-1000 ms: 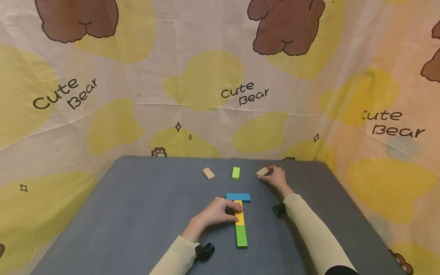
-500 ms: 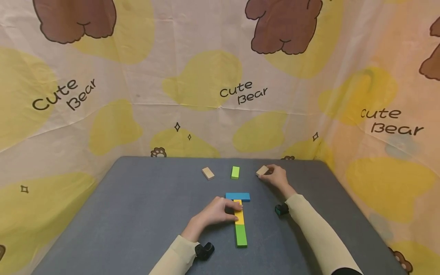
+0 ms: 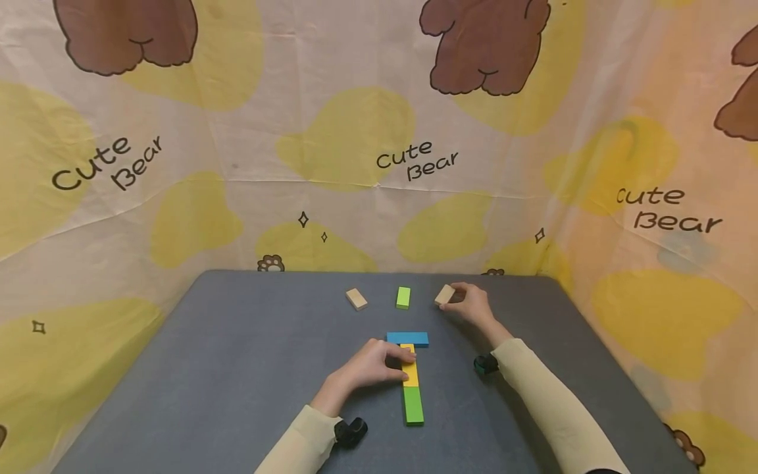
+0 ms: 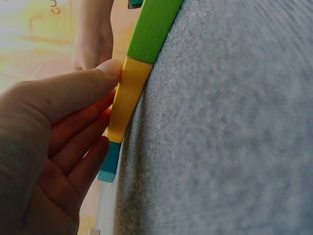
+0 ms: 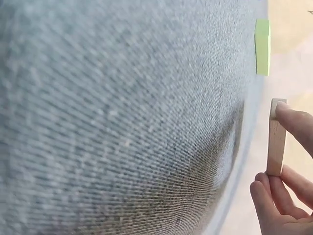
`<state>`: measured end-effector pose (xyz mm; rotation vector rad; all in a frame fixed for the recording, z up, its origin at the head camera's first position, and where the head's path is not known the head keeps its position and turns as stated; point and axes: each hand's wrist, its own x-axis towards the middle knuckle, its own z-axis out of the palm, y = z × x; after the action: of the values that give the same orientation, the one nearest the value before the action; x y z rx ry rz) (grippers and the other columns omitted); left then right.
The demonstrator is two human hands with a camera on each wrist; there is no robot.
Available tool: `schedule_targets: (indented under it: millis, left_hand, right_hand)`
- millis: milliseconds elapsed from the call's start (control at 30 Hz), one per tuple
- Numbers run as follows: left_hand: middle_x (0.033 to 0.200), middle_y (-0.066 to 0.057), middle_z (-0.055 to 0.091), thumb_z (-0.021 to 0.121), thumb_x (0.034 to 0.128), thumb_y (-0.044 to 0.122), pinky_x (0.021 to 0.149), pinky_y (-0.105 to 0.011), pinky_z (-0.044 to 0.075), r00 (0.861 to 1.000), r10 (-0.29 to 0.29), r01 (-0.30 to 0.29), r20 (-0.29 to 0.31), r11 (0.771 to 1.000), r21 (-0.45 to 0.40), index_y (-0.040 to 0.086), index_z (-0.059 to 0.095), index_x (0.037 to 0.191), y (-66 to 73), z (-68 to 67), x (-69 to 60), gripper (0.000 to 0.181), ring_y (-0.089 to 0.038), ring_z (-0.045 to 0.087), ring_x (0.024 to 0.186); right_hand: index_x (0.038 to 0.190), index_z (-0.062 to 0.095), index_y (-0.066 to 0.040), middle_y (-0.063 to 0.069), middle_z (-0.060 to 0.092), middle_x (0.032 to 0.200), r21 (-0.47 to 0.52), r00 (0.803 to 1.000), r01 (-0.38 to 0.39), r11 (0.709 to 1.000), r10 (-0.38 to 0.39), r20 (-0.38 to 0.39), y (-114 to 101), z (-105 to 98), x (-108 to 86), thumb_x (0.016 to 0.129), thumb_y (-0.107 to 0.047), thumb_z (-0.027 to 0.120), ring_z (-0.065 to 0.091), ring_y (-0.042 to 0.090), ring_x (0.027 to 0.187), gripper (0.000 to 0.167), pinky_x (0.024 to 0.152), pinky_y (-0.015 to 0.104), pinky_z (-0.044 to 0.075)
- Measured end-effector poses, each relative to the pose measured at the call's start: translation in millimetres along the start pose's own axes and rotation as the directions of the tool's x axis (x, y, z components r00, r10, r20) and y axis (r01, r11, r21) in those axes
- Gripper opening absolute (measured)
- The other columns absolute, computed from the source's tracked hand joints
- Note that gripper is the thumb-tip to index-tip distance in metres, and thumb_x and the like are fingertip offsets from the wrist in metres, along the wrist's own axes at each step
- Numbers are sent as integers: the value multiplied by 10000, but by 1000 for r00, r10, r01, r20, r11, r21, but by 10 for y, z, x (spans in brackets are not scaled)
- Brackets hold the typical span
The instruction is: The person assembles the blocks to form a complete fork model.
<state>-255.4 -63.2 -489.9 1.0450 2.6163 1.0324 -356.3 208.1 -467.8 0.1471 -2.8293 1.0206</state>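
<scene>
My left hand rests with thumb and fingertips on the yellow block. That block lies end to end with a green block, and a blue block crosses its far end, making a T. In the left wrist view the thumb touches the yellow block near the green one. My right hand pinches a plain wooden block by its ends between thumb and fingers. The right wrist view shows this wooden block apart from the tabletop.
A light green block and a second wooden block lie in a row toward the far edge of the grey table. Behind and beside the table hangs a printed curtain.
The right hand has turned the wooden block and shifted it slightly left. My left hand stays on the yellow block. The whole head view has drifted a little.
</scene>
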Motion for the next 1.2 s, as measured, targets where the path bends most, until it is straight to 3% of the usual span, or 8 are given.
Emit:
schedule_targets:
  millis: [633,1200]
  left_hand:
    - [1175,148,705,754,828,303,1011,-290,502,1000,-25,25,17,1000,-3,254,704,1180,0,-9,9,359,-47,632,1156]
    - [1183,144,702,751,831,300,1012,-303,503,999,-28,28,20,1000,-12,260,699,1187,-7,-7,13,362,-57,631,1161]
  right_hand:
    - [1309,572,-31,218,602,1257,-13,994,100,995,-99,53,-110,-10,-196,751,-242,825,630,374,1119,649,897,477,544]
    - [1285,593,-34,186,621,1243,-18,990,112,994,-110,87,-141,21,-318,724,-210,847,634,339,1117,640,940,465,533]
